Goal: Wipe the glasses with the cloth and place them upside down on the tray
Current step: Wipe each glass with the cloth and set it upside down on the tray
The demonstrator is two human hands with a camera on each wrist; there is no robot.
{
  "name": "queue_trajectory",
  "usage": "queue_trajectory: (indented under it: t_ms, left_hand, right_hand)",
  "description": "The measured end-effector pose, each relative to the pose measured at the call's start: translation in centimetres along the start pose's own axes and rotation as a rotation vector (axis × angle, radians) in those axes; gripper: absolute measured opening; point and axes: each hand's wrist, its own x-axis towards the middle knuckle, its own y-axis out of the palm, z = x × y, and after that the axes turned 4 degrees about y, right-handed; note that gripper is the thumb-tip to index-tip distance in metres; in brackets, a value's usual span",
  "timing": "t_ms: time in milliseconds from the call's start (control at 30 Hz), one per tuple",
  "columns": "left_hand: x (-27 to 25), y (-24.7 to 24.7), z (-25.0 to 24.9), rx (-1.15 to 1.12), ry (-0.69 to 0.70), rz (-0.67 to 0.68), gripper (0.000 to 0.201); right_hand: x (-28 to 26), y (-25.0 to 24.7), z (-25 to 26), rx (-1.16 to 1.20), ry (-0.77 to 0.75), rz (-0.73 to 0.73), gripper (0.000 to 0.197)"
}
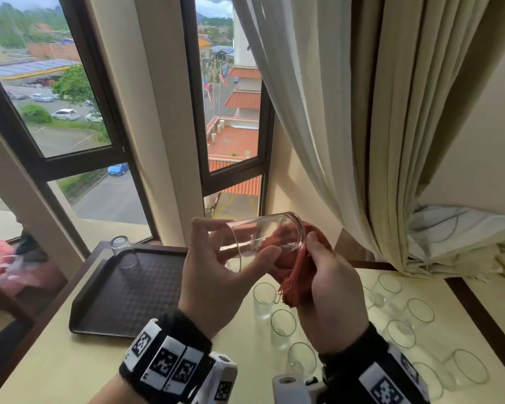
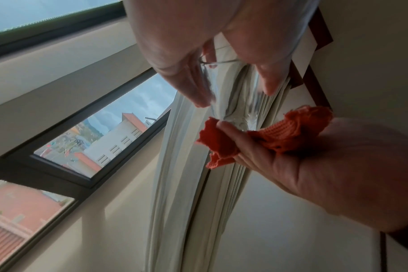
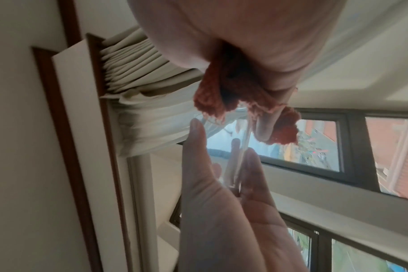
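My left hand [image 1: 216, 258] grips a clear glass [image 1: 260, 237] lying on its side in the air above the table, rim toward me, base toward the curtain. My right hand [image 1: 324, 275] holds a red knitted cloth [image 1: 296, 272] bunched against the glass's base end. The left wrist view shows the glass [image 2: 233, 95] between my left fingers with the cloth [image 2: 224, 145] at its far end. In the right wrist view the cloth [image 3: 212, 99] hangs from my right hand. One glass [image 1: 123, 249] stands upside down at the far corner of the dark tray [image 1: 129, 290].
Several upright glasses [image 1: 283, 328] stand on the cream table [image 1: 56, 365] under and to the right of my hands. Windows and a cream curtain [image 1: 347, 126] rise behind the table. Pink items [image 1: 0, 258] lie on the sill at the left.
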Motion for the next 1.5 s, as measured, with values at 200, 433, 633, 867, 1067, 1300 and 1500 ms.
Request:
queue_trajectory:
  t_ms: [200,433,633,867,1067,1300,1500]
  left_hand:
    - [-0.6,-0.2,0.3,0.104,-0.216,0.072,0.077]
    - [0.6,-0.1,-0.1,-0.068,-0.506,0.289,0.079]
    - [0.2,-0.1,0.3,-0.280,-0.701,0.366,0.034]
    - [1.5,-0.7,0.0,-0.758,-0.789,0.189,0.061]
    - [2.2,-1.2,-1.0,-0.953,-0.628,0.210,0.053]
    - [2.3,-1.8,-1.6,-0.805,-0.501,0.206,0.055]
    - [2.1,-1.8,-1.3,-0.662,-0.375,0.256,0.051]
  right_hand:
    - [-0.9,-0.2,0.4,-0.501,-0.492,-0.029,0.020]
    - [0.9,-1.1,0.2,-0.702,-0.658,0.113,0.039]
    - [1.0,-0.8,0.0,-0.583,-0.708,0.217,0.027]
    - [-0.8,-1.2,1.4,-0.790,-1.239,0.048,0.032]
    - [-1.4,-0.6,-1.0,-0.900,-1.350,0.172,0.036]
    - [-1.4,0.7,-1.7,-1.105,-1.209,0.290,0.042]
    - [-2.3,2.5,-1.0,-1.274,-0.961,0.355,0.072]
